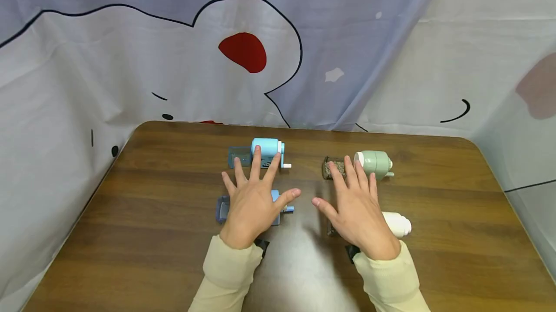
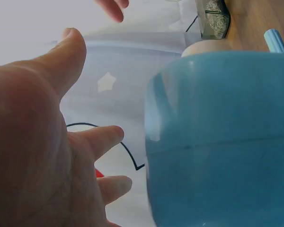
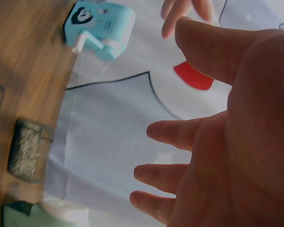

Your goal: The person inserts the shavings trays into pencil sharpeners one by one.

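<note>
My left hand (image 1: 252, 203) is held with fingers spread over a blue hand-crank pencil sharpener (image 1: 276, 195), hiding much of it; its drawer (image 1: 222, 209) shows on the left. Beyond the fingertips is a light-blue crank sharpener (image 1: 264, 146) with a clear drawer (image 1: 238, 156) beside it. Fingers apart, my right hand (image 1: 360, 213) covers part of a white sharpener (image 1: 397, 224). Past its fingertips stands a green crank sharpener (image 1: 378, 163), next to a clear drawer (image 3: 27, 150) of pencil shavings. Neither hand holds anything.
A brown wooden table (image 1: 143, 235) with rounded back corners bears the sharpeners. Behind and beside it hangs a printed cloth (image 1: 347, 37). Dark bands (image 1: 262, 246) show at the wrists, below cream sleeves (image 1: 230, 264).
</note>
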`<state>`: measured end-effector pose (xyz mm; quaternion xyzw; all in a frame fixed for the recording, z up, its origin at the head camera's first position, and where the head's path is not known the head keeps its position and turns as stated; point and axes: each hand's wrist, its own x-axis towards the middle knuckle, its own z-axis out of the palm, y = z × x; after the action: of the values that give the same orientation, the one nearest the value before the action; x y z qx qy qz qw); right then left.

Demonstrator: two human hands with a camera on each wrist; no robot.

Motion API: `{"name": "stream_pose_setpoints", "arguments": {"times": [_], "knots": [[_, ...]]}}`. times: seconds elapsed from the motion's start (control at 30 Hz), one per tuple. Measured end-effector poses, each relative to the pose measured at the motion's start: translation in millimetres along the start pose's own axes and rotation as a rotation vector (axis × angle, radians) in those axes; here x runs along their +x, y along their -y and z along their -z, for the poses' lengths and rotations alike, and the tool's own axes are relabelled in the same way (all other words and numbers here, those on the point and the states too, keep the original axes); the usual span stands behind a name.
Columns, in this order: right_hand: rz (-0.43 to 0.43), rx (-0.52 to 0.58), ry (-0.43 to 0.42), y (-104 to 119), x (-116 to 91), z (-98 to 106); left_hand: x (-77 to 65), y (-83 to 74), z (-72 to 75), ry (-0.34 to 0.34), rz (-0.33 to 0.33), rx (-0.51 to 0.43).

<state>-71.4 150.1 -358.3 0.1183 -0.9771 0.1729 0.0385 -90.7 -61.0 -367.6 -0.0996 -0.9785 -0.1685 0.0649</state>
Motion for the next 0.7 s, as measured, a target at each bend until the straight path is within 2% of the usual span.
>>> {"name": "stream_pose_setpoints", "arguments": {"times": [0.17,0.33,0.5,0.7], "knots": [[0.077,-0.022,0.024,11.1,2.8,0.8,2.2,4.7,8.2,0.033,0.005,-0.003],[0.166,-0.038,0.046,22.0,5.3,-4.0,4.1,19.6,17.4,0.077,0.005,-0.008],[0.212,-0.044,0.062,31.2,6.4,-8.9,4.2,43.7,23.3,0.118,0.007,-0.053],[0.285,-0.026,0.073,41.2,9.1,-14.3,6.6,81.6,25.1,0.149,0.025,-0.121]]}}
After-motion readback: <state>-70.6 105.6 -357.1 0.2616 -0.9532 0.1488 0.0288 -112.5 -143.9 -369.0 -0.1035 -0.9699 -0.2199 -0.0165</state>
